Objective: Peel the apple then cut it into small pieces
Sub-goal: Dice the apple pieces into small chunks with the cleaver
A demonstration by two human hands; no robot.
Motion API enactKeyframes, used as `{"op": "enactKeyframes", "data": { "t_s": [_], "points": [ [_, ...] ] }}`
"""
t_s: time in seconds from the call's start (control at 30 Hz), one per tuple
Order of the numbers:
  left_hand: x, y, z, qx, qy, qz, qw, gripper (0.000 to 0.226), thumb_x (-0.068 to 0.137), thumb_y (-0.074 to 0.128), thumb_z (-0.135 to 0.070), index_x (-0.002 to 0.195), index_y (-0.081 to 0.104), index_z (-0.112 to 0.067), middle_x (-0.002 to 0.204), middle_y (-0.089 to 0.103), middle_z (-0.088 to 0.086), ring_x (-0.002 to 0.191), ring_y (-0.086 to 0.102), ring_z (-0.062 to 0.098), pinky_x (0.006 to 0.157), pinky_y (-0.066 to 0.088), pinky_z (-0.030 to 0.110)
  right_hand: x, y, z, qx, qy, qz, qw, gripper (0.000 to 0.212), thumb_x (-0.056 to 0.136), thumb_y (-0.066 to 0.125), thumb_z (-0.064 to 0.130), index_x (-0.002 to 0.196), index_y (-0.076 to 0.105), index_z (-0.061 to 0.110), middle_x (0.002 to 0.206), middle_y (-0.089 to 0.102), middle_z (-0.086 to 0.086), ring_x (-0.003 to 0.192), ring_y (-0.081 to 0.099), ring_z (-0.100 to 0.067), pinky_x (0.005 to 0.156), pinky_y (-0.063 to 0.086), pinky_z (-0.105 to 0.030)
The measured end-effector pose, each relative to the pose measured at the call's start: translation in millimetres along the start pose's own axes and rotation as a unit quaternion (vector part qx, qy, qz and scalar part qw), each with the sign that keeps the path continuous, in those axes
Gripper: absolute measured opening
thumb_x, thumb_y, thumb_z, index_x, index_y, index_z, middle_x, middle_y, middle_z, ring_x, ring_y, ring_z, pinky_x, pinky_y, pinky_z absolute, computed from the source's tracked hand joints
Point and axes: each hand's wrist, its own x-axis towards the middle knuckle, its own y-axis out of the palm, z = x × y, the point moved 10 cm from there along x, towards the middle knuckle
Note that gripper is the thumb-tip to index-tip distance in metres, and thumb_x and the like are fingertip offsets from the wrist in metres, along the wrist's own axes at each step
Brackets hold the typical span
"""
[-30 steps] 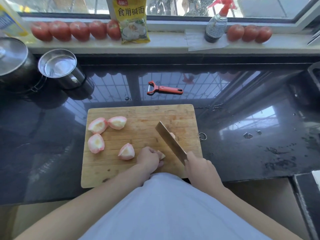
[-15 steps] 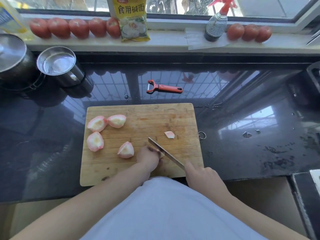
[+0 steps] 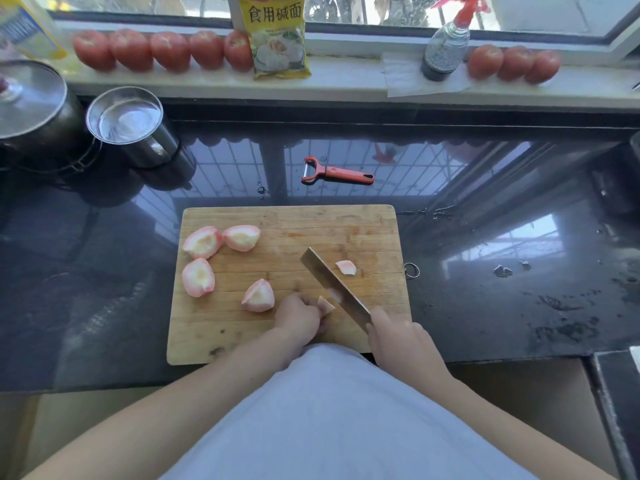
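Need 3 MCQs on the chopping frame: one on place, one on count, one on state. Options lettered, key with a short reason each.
1. Where does the peeler lie?
A. on the cutting board
B. on the counter beyond the board
C. on the windowsill

2. How many tomatoes sit right of the spray bottle?
A. three
B. five
C. one

3. What is the right hand doing?
A. resting open on the counter
B. holding the peeler
C. gripping the knife

Answers: 1 B, it lies on dark counter past the cutting board; 2 A, three tomatoes stand in a row there; 3 C, the blade extends from its curled fingers.
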Motion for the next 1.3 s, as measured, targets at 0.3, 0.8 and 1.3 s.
{"op": "enactKeyframes", "data": {
  "t_s": [0.3, 0.8, 1.3],
  "points": [
    [2.0, 2.6, -8.9, 0.089, 0.016, -0.013, 0.996, 0.013, 0.096, 0.065, -0.027, 0.09, 0.065, -0.015, 0.089, 0.077, 0.007, 0.081, 0.075, 0.024, 0.075, 0.058, 0.032, -15.7, 3.6, -0.5, -0.054, -0.04, 0.04, 0.997, 0.044, 0.048, 0.085, 0.009, 0.066, 0.046, 0.018, 0.047, 0.014, 0.007, 0.035, 0.005, -0.021, 0.046, -0.011, -0.022],
    [7.3, 2.2, -8.5, 0.124, 0.031, -0.019, 0.992, 0.019, 0.094, 0.064, -0.019, 0.107, 0.074, -0.011, 0.107, 0.073, 0.005, 0.106, 0.067, 0.031, 0.082, 0.048, 0.028, -3.1, 30.2, 4.8, -0.085, -0.04, 0.108, 0.99, 0.015, 0.096, 0.043, 0.021, 0.093, 0.029, 0.021, 0.072, 0.057, 0.0, 0.06, 0.056, -0.033, 0.051, 0.032, -0.033],
    [3.8, 1.0, -3.2, 0.119, 0.043, -0.011, 0.992, 0.022, 0.098, 0.064, -0.031, 0.093, 0.068, -0.01, 0.087, 0.072, 0.006, 0.07, 0.071, 0.015, 0.06, 0.052, 0.023, -19.4, -2.6, 5.4, 0.001, -0.058, -0.006, 0.998, 0.044, 0.062, 0.083, 0.009, 0.07, 0.041, 0.018, 0.05, 0.021, 0.011, 0.034, 0.017, -0.022, 0.033, 0.013, -0.021]
  ]
}}
